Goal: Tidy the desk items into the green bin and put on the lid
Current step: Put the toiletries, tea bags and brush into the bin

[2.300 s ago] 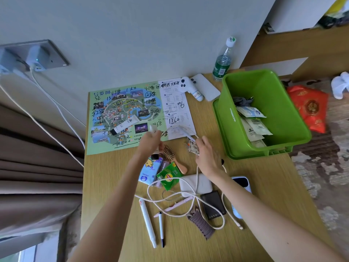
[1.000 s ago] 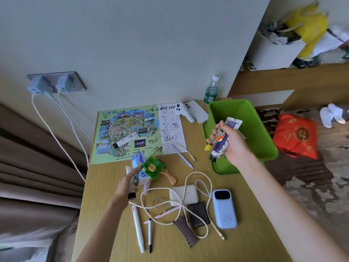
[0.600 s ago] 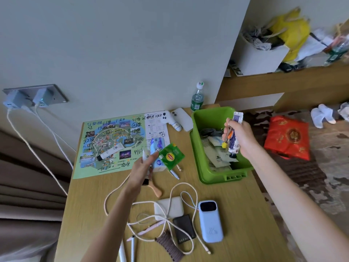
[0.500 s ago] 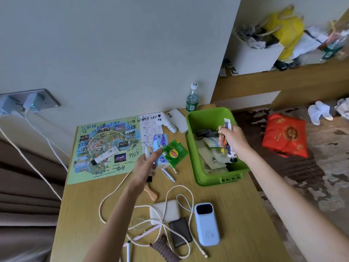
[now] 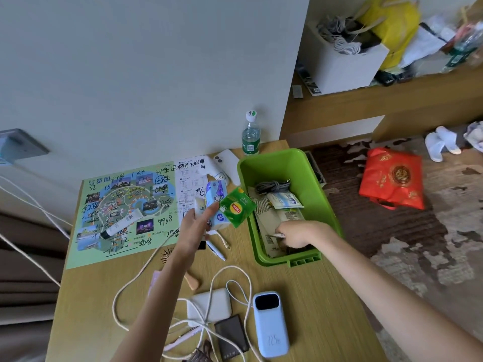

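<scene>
The green bin stands on the desk's right edge and holds a grey cable coil and paper sachets. My right hand is low inside it at the near end, with its fingers closed on a small packet of which only an edge shows. My left hand hovers just left of the bin. It grips a blue-white tissue pack and a green Lipton tea packet, which almost touches the bin's left wall. No lid is in view.
On the desk lie a blue power bank, a white power bank under a looping white cable, a dark wallet, a pen, a map with a tube, a water bottle and a phone.
My right hand carried its small items over the bin and dropped down inside it. My left hand lifted the tissue pack and tea packet off the desk and moved them right, toward the bin.
</scene>
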Action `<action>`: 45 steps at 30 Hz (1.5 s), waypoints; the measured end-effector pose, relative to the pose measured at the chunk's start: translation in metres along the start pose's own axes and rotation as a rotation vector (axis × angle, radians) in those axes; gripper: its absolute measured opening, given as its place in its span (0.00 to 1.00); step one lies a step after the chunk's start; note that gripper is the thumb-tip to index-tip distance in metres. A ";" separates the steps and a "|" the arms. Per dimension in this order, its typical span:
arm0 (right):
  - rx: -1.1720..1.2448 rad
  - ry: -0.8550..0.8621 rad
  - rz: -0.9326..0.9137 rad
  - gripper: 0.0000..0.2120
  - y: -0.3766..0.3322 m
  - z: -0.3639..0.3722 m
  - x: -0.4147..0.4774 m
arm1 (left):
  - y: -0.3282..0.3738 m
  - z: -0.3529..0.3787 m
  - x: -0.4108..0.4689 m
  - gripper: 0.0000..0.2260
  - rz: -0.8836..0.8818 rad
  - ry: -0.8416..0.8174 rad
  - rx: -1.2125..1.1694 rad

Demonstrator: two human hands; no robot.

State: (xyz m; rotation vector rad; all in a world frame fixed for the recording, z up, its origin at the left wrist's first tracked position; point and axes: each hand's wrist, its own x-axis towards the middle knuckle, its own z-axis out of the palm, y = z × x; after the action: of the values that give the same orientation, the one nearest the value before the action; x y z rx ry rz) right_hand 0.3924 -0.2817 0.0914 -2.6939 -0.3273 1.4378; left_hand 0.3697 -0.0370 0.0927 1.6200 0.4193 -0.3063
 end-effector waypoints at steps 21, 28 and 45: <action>1.454 0.536 -0.451 0.17 0.005 -0.026 -0.035 | 0.041 0.066 -0.005 0.19 0.061 0.094 0.100; 1.174 1.050 -0.287 0.12 0.037 -0.034 -0.038 | 0.051 0.074 -0.005 0.26 0.007 0.131 0.145; 1.502 0.678 -0.243 0.15 0.034 -0.008 -0.020 | 0.050 0.116 -0.024 0.15 0.101 0.004 0.365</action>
State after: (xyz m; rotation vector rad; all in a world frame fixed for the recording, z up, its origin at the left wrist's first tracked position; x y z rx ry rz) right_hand 0.3930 -0.3193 0.1066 -1.5549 0.3498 0.2639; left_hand 0.3769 -0.1573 0.1373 1.9922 0.2936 -0.3155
